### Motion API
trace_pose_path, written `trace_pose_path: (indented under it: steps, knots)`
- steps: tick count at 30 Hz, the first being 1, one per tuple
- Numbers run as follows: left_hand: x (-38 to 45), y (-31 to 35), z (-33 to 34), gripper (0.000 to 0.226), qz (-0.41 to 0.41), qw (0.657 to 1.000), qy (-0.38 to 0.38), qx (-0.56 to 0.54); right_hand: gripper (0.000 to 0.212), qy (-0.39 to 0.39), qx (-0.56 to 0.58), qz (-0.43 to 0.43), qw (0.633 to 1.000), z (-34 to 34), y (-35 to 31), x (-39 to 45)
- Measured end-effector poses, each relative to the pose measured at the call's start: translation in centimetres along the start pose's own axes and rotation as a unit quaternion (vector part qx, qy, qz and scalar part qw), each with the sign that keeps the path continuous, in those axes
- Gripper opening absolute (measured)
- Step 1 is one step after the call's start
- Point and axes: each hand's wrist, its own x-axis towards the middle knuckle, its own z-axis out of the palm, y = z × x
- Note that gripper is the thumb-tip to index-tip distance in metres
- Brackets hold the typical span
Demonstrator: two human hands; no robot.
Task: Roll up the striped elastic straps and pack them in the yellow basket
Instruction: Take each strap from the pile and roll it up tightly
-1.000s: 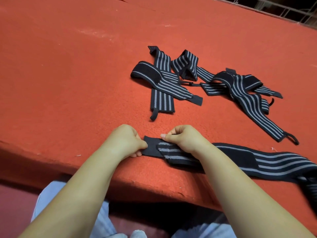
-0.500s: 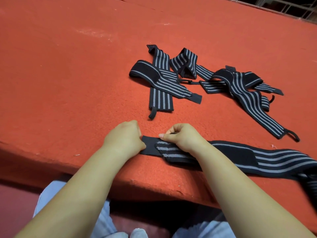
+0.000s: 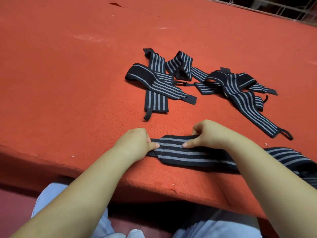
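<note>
1. The person is sitting at a red bench (image 3: 68, 83) and working on one striped strap (image 3: 188, 154) near the bottom middle of the frame.
2. The left hand (image 3: 135, 143) is pinching the strap's left end, with its grip closed on the cloth.
3. The right hand (image 3: 209, 134) is pinching the same strap a little to the right, its fingers curled over the far edge and its thumb on top.
4. The rest of this strap is running off toward the lower right of the frame.
5. I think the rolling is just starting, because the end looks folded over but no fat roll is showing.
6. To do it well, the hands should be keeping the edges lined up and the roll tight, so it is not springing open.
7. A pile of loose straps (image 3: 197, 83) is waiting in the middle of the frame, above the hands.
8. The yellow basket is not showing anywhere, so I cannot tell what is in it.
</note>
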Motion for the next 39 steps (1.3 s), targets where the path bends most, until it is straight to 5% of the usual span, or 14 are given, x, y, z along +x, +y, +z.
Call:
trace_pose_path:
  steps: [11, 20, 24, 28, 33, 39]
  knots:
    - [0.0, 1.3, 0.1, 0.022, -0.019, 0.997, -0.005, 0.073, 0.047, -0.109, -0.029, 0.077, 0.991, -2.9, 6.6, -2.5]
    - [-0.1, 2.3, 0.1, 0.022, -0.047, 0.988, -0.003, 0.145, 0.044, 0.001, -0.072, 0.082, 0.994, -2.7, 11.1, -2.2]
    - [-0.4, 6.0, 1.7, 0.024, 0.068, 0.977, 0.064, 0.189, 0.044, 0.026, -0.088, 0.078, 0.993, -2.1, 11.3, -2.2]
    - [-0.2, 12.0, 6.1, 0.023, 0.229, 0.968, -0.004, 0.105, 0.049, 0.042, -0.111, 0.076, 0.99, -1.8, 11.8, -2.4]
    - [1.7, 14.4, 9.0, 0.04, 0.188, 0.971, -0.054, 0.138, 0.044, -0.016, -0.119, 0.082, 0.989, -4.4, 15.2, -4.0]
    - [2.1, 14.3, 9.4, 0.037, 0.184, 0.971, -0.046, 0.144, 0.037, 0.02, -0.192, 0.174, 0.966, -7.5, 22.6, -5.2]
